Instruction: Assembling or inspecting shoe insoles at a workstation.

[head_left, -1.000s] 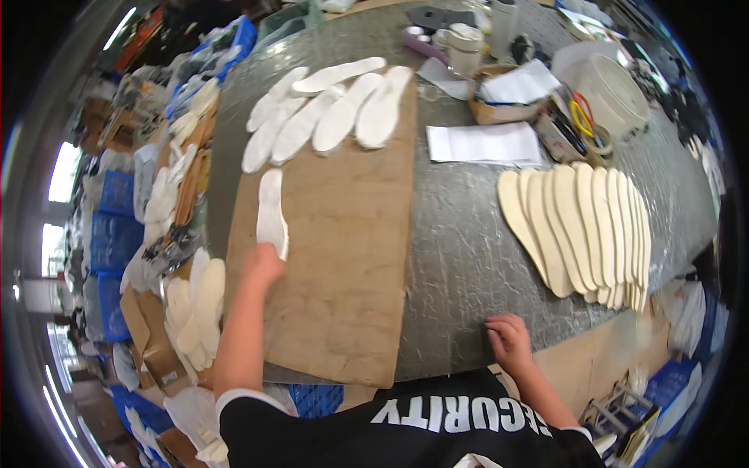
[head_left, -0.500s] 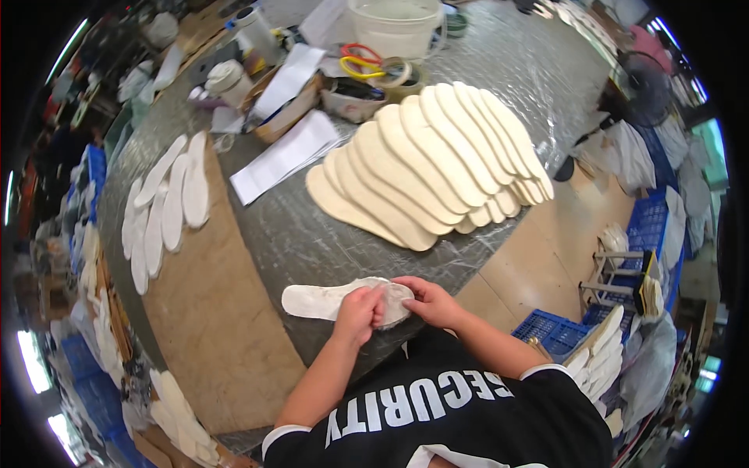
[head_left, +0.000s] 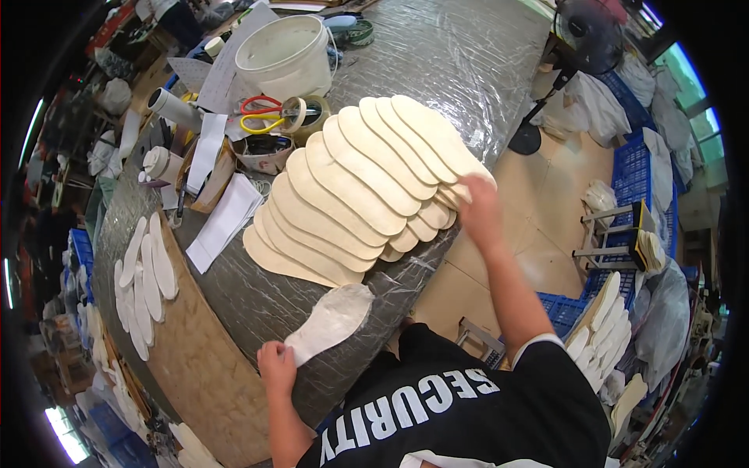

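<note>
A whitish insole with a rough, fuzzy wide end lies slanted on the table near me. My left hand is closed on its narrow end. Beyond it, many cream insoles are fanned out in an overlapping pile. At the pile's right end, my right hand touches the tip of the outermost insoles; motion smears its fingers, so their grip is unclear. Several white insoles lie in a loose group at the table's left.
A brown board runs along the table's left side. Behind the pile stand a white bucket, yellow-and-red scissors, tape rolls and white paper strips. Right of the table are a black fan and blue crates.
My right hand has left the whitish insole and reached to the pile's right end. My left hand has shifted to the insole's narrow end, and the insole has turned. The view has swung right.
</note>
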